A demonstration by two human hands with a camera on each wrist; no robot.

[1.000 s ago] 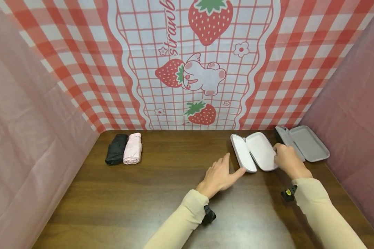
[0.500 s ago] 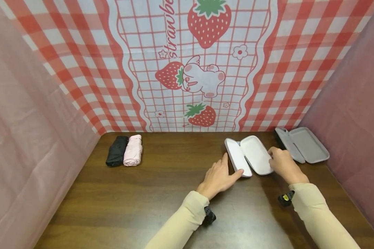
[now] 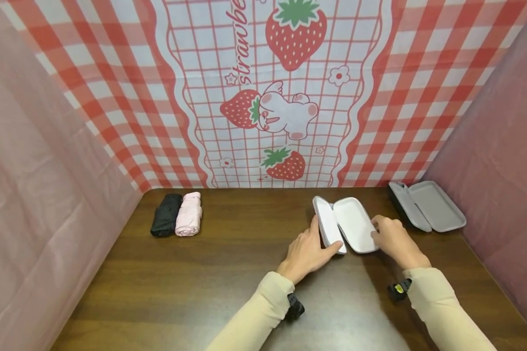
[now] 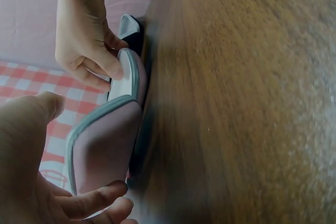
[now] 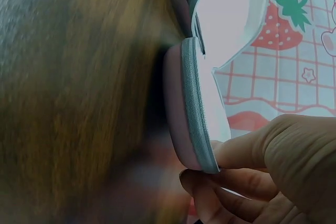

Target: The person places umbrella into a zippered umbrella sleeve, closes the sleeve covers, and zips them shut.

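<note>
I've drawn the white-lined case point(image 3: 354, 225) farther left of the grey case point(image 3: 438, 206) and a little nearer to me. My right hand point(image 3: 397, 242), pinching the rim, has come along with it — it no longer covers part of the grey case. The half farthest from the grey case point(image 3: 328, 225) tips up more steeply now — my left hand's point(image 3: 305, 253) fingers, which were apart from it, meet its outer side.

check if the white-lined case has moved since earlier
Yes: in the head view, the white-lined case has moved left, away from the grey-lined case.
</note>
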